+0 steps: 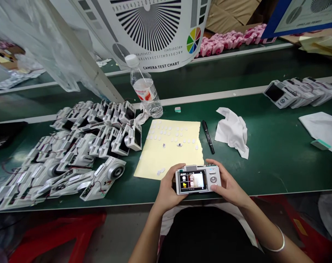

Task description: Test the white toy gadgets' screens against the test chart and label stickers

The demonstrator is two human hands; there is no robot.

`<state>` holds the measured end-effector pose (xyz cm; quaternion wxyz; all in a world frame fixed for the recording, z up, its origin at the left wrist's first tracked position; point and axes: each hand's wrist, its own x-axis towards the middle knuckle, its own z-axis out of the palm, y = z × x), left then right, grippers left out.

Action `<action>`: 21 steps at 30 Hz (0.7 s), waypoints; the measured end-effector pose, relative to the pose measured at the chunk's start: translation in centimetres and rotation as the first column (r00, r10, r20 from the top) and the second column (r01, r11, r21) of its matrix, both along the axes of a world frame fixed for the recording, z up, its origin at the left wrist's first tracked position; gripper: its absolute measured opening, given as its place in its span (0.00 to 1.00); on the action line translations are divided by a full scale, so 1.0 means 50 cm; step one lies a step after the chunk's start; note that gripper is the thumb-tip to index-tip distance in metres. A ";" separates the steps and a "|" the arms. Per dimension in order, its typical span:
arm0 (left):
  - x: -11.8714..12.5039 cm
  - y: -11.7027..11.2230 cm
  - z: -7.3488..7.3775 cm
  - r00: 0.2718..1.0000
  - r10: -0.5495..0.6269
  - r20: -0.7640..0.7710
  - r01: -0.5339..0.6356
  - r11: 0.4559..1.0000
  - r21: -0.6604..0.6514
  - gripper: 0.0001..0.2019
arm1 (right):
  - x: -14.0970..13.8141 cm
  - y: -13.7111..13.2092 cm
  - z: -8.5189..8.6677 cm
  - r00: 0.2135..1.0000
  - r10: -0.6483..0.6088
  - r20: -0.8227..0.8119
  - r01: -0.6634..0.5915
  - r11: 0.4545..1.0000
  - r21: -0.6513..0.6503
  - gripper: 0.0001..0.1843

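A white digital camera [213, 174] is held level at the table's near edge, its lit screen facing me with a menu of icons. My left hand [167, 188] is closed round its left end. Around the right end my right hand [231, 188] is wrapped, the thumb at the lower buttons and the fingers behind, partly hidden. Just beyond the camera lies a yellow sheet [176, 159] with rows of small white pieces. A black marker pen [208, 137] lies beside the sheet, and a crumpled white cloth [231, 131] is to its right.
Many partly open white cameras [80, 149] crowd the left of the green table [264, 160]. A water bottle [146, 89] stands behind the sheet, below a camera test chart [160, 54]. More white cameras [300, 93] line the back right. A red stool [58, 230] is at lower left.
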<state>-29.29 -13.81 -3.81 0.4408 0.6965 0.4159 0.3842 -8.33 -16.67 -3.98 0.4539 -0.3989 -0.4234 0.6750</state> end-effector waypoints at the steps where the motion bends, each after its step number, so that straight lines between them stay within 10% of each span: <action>1: -0.001 -0.002 0.004 0.998 -0.018 0.063 0.020 0.999 -0.028 0.32 | -0.001 -0.002 0.002 0.997 0.021 -0.078 -0.023 0.999 -0.026 0.34; 12: 0.019 -0.053 0.011 0.777 0.048 0.628 0.170 0.944 -0.283 0.34 | -0.047 -0.050 0.054 0.916 -0.044 -0.398 -0.037 0.980 -0.195 0.35; 16: 0.066 -0.093 -0.014 0.729 0.095 0.678 0.220 0.905 -0.364 0.33 | -0.077 -0.071 0.049 0.932 -0.153 -0.328 0.111 0.983 -0.144 0.33; 21: 0.062 -0.133 -0.039 0.837 0.263 0.480 0.064 0.824 -0.563 0.29 | -0.084 -0.089 0.041 0.998 -0.030 0.057 0.037 0.993 -0.112 0.24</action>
